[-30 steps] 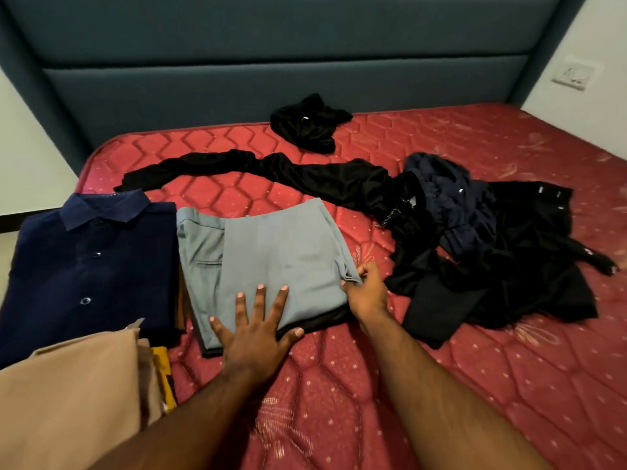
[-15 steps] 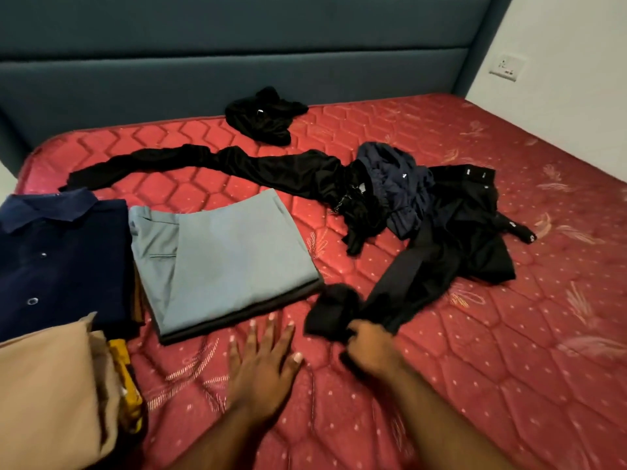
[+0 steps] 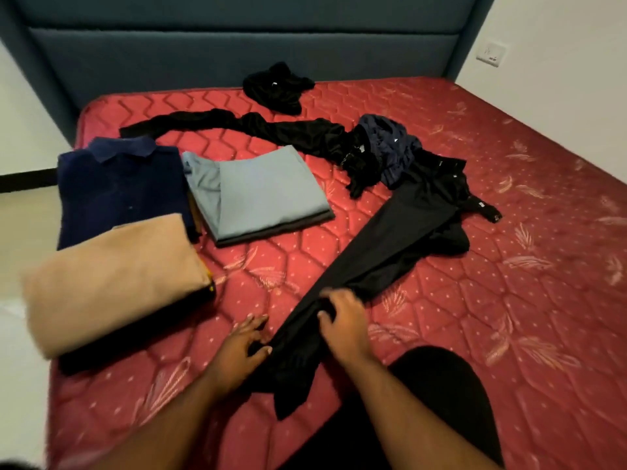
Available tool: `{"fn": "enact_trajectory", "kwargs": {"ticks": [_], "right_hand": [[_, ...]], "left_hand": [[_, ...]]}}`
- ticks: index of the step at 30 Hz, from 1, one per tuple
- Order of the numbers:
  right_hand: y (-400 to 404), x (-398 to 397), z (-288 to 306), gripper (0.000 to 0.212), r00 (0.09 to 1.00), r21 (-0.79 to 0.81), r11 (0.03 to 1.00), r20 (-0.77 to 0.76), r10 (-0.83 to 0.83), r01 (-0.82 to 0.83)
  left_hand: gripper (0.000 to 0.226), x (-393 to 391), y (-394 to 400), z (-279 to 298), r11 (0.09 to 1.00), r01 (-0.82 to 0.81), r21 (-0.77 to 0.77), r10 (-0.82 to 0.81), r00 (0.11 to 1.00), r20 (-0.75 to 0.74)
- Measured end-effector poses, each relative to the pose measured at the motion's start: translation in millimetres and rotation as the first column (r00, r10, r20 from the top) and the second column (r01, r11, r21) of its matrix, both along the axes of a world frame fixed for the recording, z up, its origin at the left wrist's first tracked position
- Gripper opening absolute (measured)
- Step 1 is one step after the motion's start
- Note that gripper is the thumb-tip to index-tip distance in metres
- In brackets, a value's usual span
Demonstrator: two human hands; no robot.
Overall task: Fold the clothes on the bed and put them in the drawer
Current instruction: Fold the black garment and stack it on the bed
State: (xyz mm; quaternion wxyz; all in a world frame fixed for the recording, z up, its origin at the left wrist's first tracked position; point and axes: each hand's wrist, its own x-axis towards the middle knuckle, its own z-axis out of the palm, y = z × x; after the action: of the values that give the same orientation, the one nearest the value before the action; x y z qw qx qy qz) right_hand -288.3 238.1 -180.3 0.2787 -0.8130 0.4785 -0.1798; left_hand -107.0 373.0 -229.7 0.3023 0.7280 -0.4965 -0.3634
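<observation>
Nearest the camera, both hands are gripping one long black fabric garment [image 3: 383, 245] that is stretching diagonally across the red quilted mattress [image 3: 509, 300]. The left hand [image 3: 242, 347] is pinching its lower end between thumb and fingers, while the right hand [image 3: 342, 329] is curling over the cloth just beside it, fingers closing on a bunched fold. The garment's free tip is hanging below the hands, and its far end is running up into a loose heap of dark clothes [image 3: 434, 184].

To the left, a folded beige garment [image 3: 115, 279] is lying on top of a stack, with a folded navy collared shirt [image 3: 118, 184] behind it. Beside that shirt, a folded grey-blue garment [image 3: 261, 195] is resting flat. Farther off, a long black piece of clothing [image 3: 237, 128] is sprawling across the mattress, touching a crumpled navy item [image 3: 390, 144]. Near the blue padded headboard [image 3: 237, 52], a small crumpled black garment [image 3: 276, 88] is sitting apart from the rest.
</observation>
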Motion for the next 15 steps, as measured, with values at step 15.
{"fn": "enact_trajectory", "kwargs": {"ticks": [15], "right_hand": [[160,39,-9,0.028,0.827,0.388,0.767,-0.024,0.562,-0.511]], "left_hand": [[0.054,1,165,35,0.783,-0.603,-0.151,0.546,0.783,-0.297]]}}
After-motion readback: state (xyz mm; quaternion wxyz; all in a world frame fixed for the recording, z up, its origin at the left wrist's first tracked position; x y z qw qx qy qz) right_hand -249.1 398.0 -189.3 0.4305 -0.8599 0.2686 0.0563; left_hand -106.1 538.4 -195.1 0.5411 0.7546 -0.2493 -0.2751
